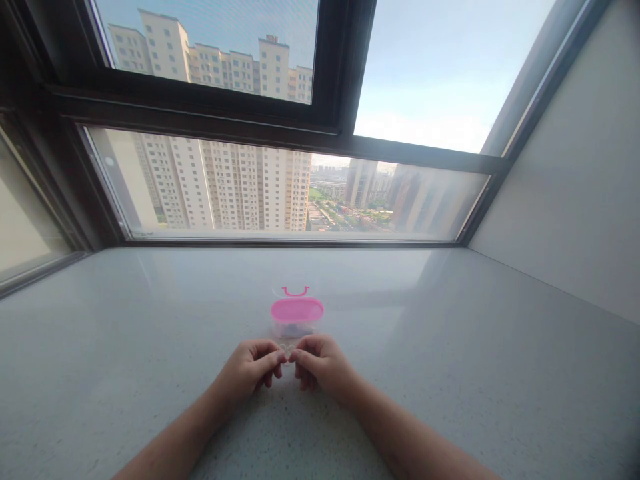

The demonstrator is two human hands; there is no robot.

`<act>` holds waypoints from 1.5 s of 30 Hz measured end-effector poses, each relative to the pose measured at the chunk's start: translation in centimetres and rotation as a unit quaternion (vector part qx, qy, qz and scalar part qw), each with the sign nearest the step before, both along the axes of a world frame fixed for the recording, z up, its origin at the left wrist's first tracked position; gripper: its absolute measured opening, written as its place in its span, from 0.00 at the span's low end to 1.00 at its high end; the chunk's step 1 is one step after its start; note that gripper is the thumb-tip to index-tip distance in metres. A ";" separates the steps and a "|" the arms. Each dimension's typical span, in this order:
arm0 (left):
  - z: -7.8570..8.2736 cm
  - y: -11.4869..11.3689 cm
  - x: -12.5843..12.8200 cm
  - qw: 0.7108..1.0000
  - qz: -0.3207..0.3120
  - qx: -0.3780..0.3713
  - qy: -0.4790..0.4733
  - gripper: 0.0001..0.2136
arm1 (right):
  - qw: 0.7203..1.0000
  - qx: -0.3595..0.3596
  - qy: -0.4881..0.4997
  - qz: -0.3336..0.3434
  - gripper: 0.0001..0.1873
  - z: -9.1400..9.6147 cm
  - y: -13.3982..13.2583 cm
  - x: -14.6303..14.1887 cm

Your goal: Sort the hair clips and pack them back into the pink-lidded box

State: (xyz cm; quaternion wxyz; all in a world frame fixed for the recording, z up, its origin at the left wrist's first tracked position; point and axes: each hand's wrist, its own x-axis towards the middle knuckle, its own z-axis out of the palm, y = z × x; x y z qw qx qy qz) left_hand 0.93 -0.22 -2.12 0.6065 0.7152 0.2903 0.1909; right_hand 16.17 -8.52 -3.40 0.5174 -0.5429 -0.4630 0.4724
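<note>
My left hand (259,363) and my right hand (321,363) meet in front of me, low over the sill. Thumb and forefinger are pinched together on each, with the fingertips almost touching. What they pinch, if anything, is too small to make out. Just beyond the fingertips lie small pale, ring-like pieces (287,347), partly covered by the fingers. Behind them stands a small oval container (296,328) with see-through sides and a pink top (297,310). Something dark shows inside it. A curved pink handle (296,293) is visible at its far side.
The speckled pale windowsill (150,347) spreads out around the container. A dark window frame (280,127) closes off the far side, with tall buildings (240,187) outside the glass. On the right rises a plain white wall (570,200).
</note>
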 end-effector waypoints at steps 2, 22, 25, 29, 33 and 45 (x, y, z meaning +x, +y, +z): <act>-0.1 0.1 0.0 1.000 -0.003 0.003 0.000 0.14 | 1.000 0.004 -0.008 -0.001 0.14 0.0 0.0 0.0; -0.3 0.2 0.0 1.000 0.000 0.008 0.004 0.13 | 0.999 0.027 -0.031 -0.007 0.08 0.4 0.0 0.1; -0.1 0.0 0.0 1.000 0.002 0.005 0.005 0.12 | 0.999 0.027 -0.031 -0.007 0.08 0.4 0.0 0.0; -0.2 0.0 0.1 1.000 0.001 0.002 0.008 0.13 | 0.999 0.023 -0.033 -0.007 0.08 0.5 0.0 0.0; -0.4 0.2 0.1 1.000 -0.002 0.011 0.002 0.13 | 0.999 0.029 -0.040 -0.011 0.08 0.4 0.1 0.0; -0.1 0.1 0.1 1.000 -0.002 0.011 0.004 0.12 | 0.997 0.055 -0.052 -0.004 0.09 -0.2 0.2 0.2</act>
